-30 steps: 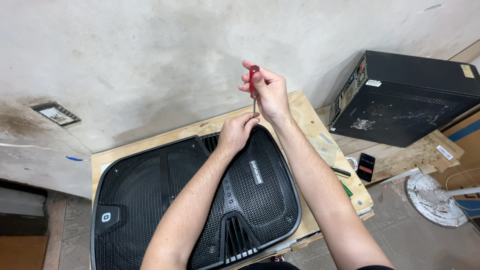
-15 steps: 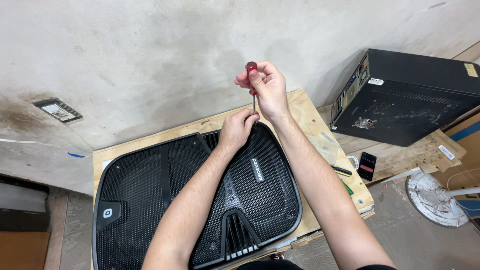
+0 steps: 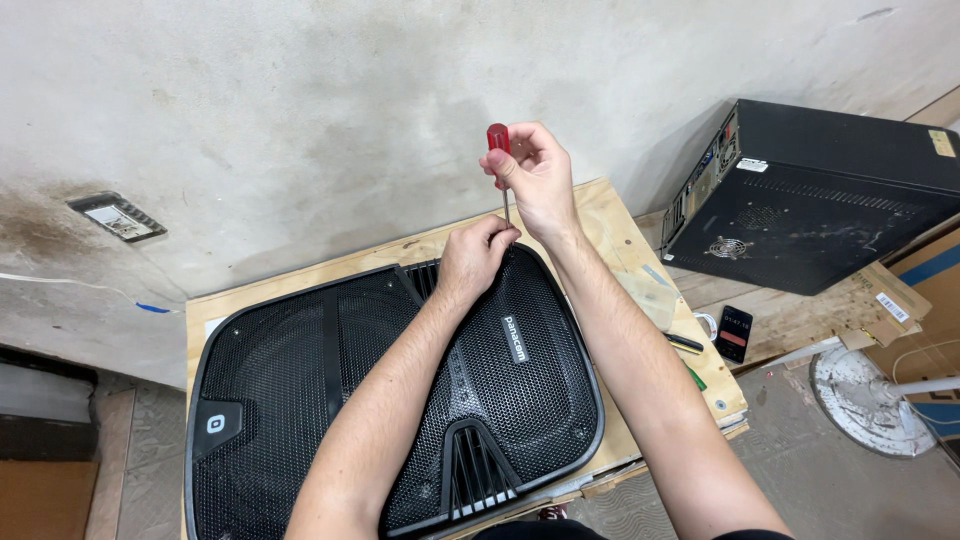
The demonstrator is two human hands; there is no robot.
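To your left a grey wall plate [image 3: 117,216] sits low on the wall, and the black mesh-fronted speaker [image 3: 330,390] lies face up on the plywood table [image 3: 620,235], filling most of it. Your left hand [image 3: 478,255] pinches narrow around the thin shaft at the speaker's far edge, while your right hand [image 3: 535,180] is closed on the red handle of the screwdriver [image 3: 499,160], which stands nearly upright, tip down. Right of that, a black computer case [image 3: 830,200] and a dark phone [image 3: 735,332] lie well apart.

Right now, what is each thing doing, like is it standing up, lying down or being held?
Screwdriver: upright, red handle held by right hand.
Left hand: steadying the shaft at the speaker's edge.
Speaker: lying flat, grille up, on the wooden board.
Computer case: lying tilted.
Phone: lying flat.
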